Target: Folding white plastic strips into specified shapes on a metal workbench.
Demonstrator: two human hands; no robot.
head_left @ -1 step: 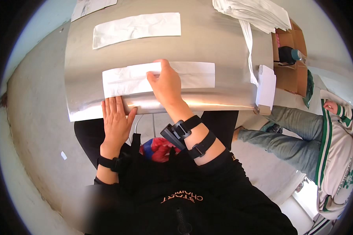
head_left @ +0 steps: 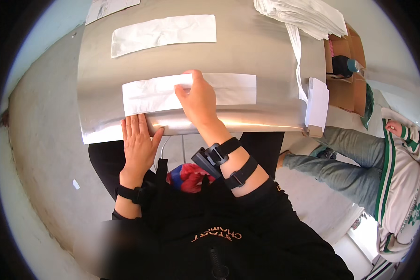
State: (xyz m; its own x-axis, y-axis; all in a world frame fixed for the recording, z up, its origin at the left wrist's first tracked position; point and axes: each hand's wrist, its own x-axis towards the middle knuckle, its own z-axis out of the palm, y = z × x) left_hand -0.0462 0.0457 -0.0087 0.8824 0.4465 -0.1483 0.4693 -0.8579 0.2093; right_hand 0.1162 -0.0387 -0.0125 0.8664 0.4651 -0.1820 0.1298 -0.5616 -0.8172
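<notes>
A long white strip (head_left: 235, 89), paper or thin cloth, lies crosswise near the front of a metal-topped table (head_left: 256, 56). My right hand (head_left: 199, 100) rests on its middle, fingers curled in and thumb bent toward the index finger; whatever they grip is too small to make out. Flat on the table's front edge, below the strip's left end, lies my left hand (head_left: 137, 142) with fingers stretched out, fingertips at the strip's lower edge. Farther back is a second, wrinkled white strip (head_left: 163, 35), touched by neither hand.
At the far right sits a pile of white strips (head_left: 298, 16), with a narrow white band (head_left: 295, 56) trailing toward a small white box (head_left: 317, 105). Beyond the right edge stand a cardboard box (head_left: 355, 95) and a teal-capped bottle (head_left: 352, 66). Another person (head_left: 403, 182) is at the right.
</notes>
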